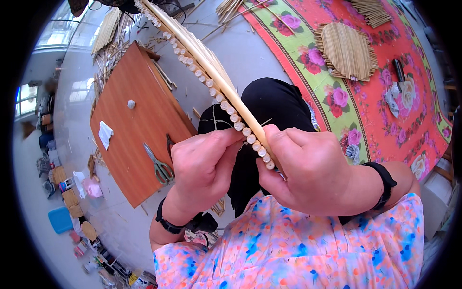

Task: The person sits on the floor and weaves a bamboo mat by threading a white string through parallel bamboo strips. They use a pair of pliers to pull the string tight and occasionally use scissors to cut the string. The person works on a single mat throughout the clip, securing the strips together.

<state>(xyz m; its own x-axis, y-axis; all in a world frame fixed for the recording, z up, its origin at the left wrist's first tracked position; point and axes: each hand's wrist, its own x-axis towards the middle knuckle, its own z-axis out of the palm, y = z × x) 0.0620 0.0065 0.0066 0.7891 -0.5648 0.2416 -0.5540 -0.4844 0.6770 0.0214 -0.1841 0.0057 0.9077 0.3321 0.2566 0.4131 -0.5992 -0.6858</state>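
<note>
stick mat (215, 72) lies btwn. hands, long axis running fwd.-left from its near end. r. hand (310, 166) grips near end; l. hand (204, 159), pinched closed, sits at l. edge, contents hidden.

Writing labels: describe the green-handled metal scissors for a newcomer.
Find the brown wooden board left of the left hand. Near its edge beside that hand lie the metal scissors. Green looped handles distinguish them from the slim black object and small white scrap.
</note>
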